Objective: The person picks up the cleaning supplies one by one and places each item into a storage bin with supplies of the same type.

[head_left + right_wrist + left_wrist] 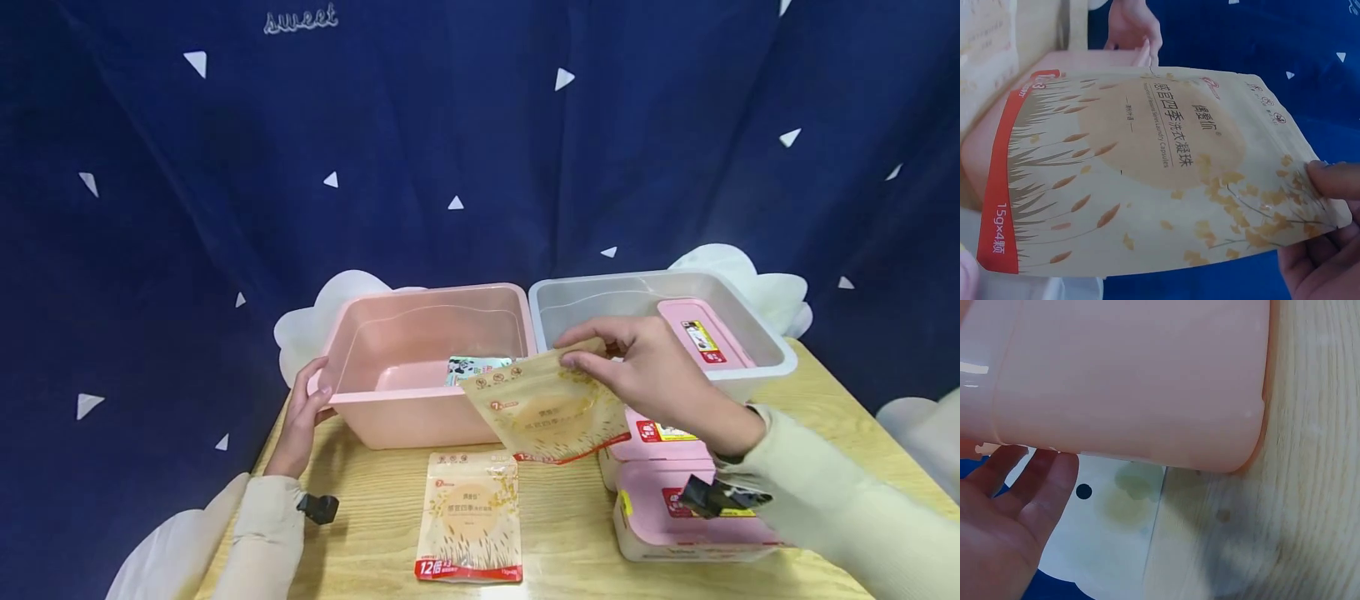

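My right hand (654, 367) pinches a beige pouch of laundry capsules (551, 408) by its top corner, thumb on the printed front. The pouch hangs tilted in front of the pink bin (420, 417), overlapping its right front corner in the head view. Wheat stalks and a red bottom band (999, 187) show on it in the right wrist view. At the left, my left hand (302, 412) grips the bin's rim near the front left corner; in the left wrist view its fingers (1054, 481) lie against the bin's side. A matching pouch (470, 517) lies flat on the table below.
Inside the pink bin lies a packet with a panda print (474, 368). To its right stands a whitish bin (592, 292) holding a pink-lidded box (705, 333). More pink-lidded boxes (645, 508) sit on the wooden table (367, 533) at the right. A dark blue curtain (465, 125) hangs behind.
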{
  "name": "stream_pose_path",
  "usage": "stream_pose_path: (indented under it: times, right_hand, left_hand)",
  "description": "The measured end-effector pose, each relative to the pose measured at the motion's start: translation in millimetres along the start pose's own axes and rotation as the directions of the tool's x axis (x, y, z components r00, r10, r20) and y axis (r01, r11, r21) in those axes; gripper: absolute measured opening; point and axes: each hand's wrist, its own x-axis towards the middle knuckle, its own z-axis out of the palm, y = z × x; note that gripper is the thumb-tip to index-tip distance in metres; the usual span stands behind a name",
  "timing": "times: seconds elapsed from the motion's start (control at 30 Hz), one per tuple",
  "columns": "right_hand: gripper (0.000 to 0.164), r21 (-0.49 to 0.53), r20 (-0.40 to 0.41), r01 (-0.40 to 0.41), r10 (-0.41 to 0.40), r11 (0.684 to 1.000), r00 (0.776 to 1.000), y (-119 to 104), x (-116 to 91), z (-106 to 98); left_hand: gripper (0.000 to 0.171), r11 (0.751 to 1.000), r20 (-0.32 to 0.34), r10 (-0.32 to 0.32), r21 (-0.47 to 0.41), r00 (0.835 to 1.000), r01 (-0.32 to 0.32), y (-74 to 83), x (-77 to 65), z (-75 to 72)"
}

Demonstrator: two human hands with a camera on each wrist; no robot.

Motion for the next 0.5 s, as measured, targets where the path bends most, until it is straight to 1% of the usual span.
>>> stream_pose_path:
  times: [0.13, 0.27, 0.5]
  right_hand:
    - [0.014, -0.027, -0.02, 0.019, -0.019, 0.999, 1.0, -1.4, 7.9, -11.0]
    - [0.014, -0.038, -0.024, 0.037, -0.038, 0.999, 0.999, -1.5, 16.8, -18.6]
    - [0.011, -0.083, 0.0, 0.002, -0.002, 0.997, 1.0, -4.1, 32.9, -26.5]
  left_hand:
    - [0.052, 0.999, 0.006, 0.008, -0.031, 1.0, -0.008, 0.2, 0.0, 1.0]
    - [0.052, 1.0, 0.007, 0.013, -0.021, 1.0, -0.013, -1.6, -0.3, 0.9]
    - [0.054, 1.0, 0.001, 0.018, 0.012, 1.0, -0.018, -2.2, 0.0, -0.8]
